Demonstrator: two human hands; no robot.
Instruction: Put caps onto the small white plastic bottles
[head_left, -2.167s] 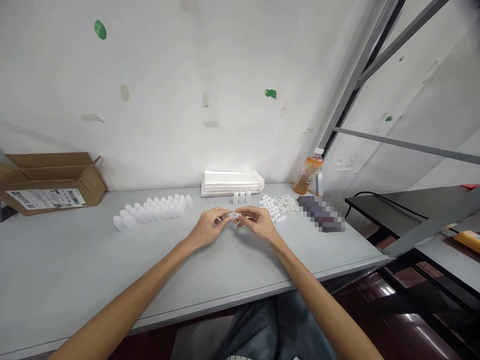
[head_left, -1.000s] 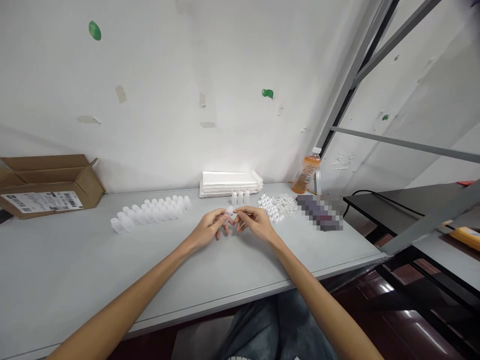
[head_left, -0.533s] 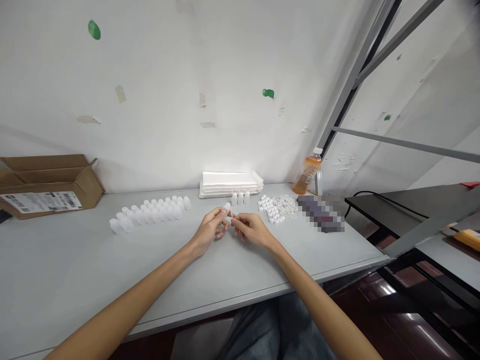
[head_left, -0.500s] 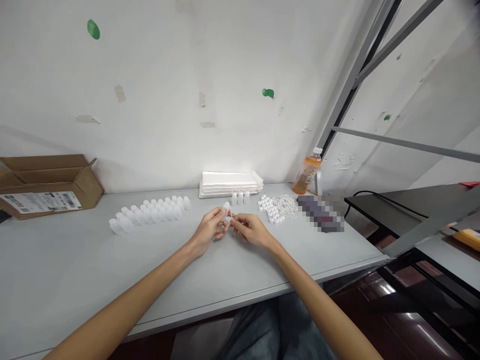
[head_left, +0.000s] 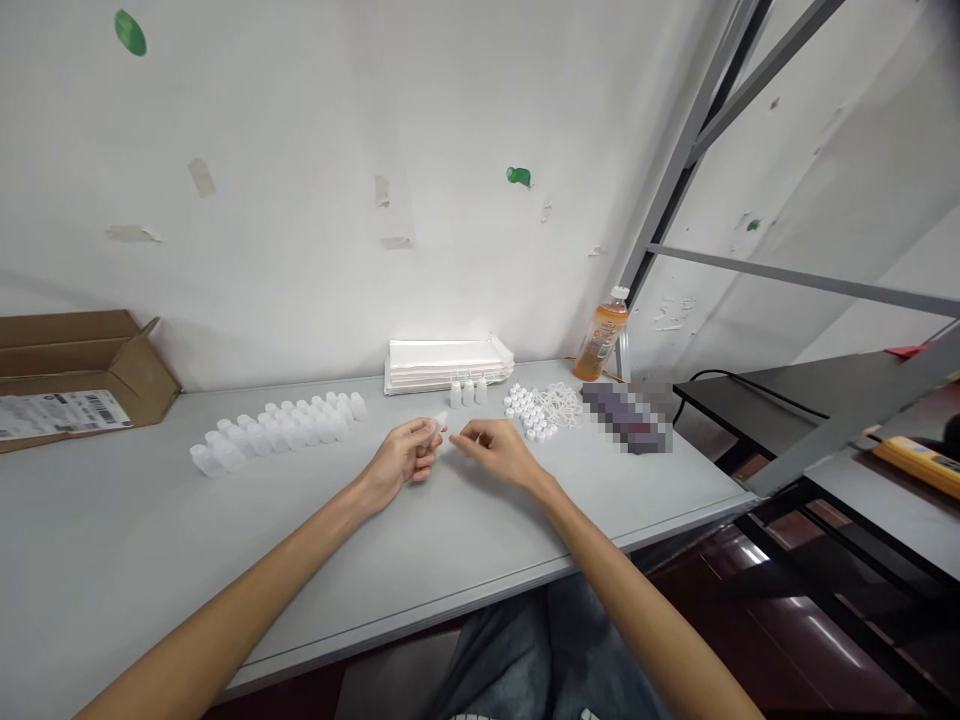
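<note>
My left hand is closed round a small translucent plastic bottle above the grey table. My right hand sits just to its right, fingers curled in a pinch, thumb and forefinger near the bottle's tip; what it pinches is too small to make out. Three small capped bottles stand just beyond my hands. A row of several bare bottles lies to the left. A heap of small white caps and rings lies to the right.
A stack of white sheets rests against the wall. An open cardboard box sits far left. An orange drink bottle stands by a grey metal frame. A blurred dark object lies right of the caps. A black bench stands right.
The camera has swung, so everything sits a little further left and lower. My hands have drawn slightly apart, the left still holding the bottle, the right moved a little to the right.
</note>
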